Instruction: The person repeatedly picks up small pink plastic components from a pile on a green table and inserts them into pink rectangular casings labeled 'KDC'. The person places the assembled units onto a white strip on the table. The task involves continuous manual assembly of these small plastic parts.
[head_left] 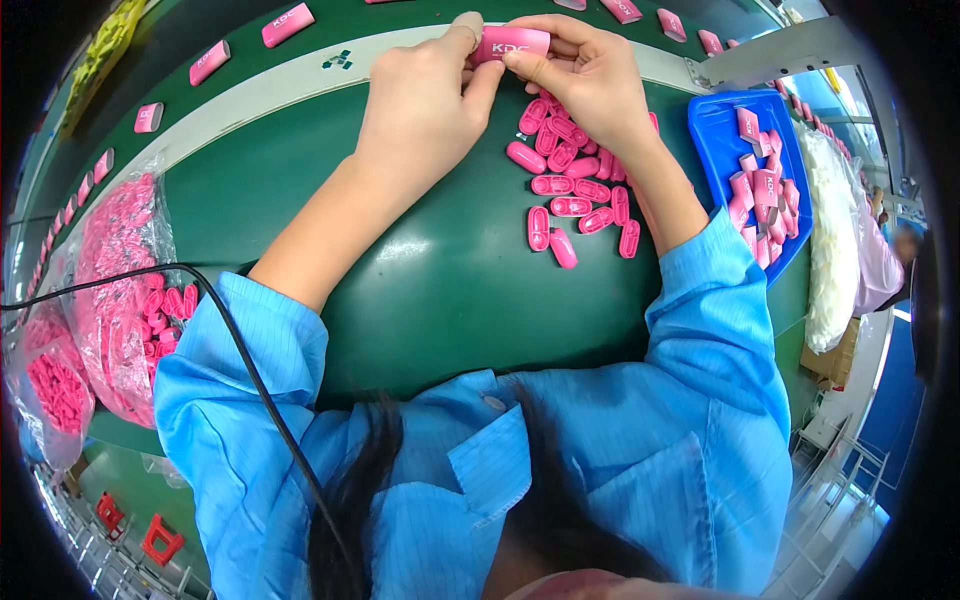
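At the far side of the green table, both my hands hold one pink casing (515,41) with white print. My left hand (425,95) pinches its left end between thumb and forefinger; a pale cover sits on that fingertip. My right hand (597,85) grips the right end, its thumb on the front face. Whatever is inside the casing is hidden. Just below my hands lies a loose pile of small oval pink plastic shells (571,206), many with their hollow side up. Part of the pile is hidden under my right hand and forearm.
A blue tray (713,160) with pink printed casings stands at the right. Clear bags of pink parts (118,255) lie at the left, and a black cable (235,335) crosses my left sleeve. Beyond a pale rail (270,100), printed casings (288,25) sit along a green belt.
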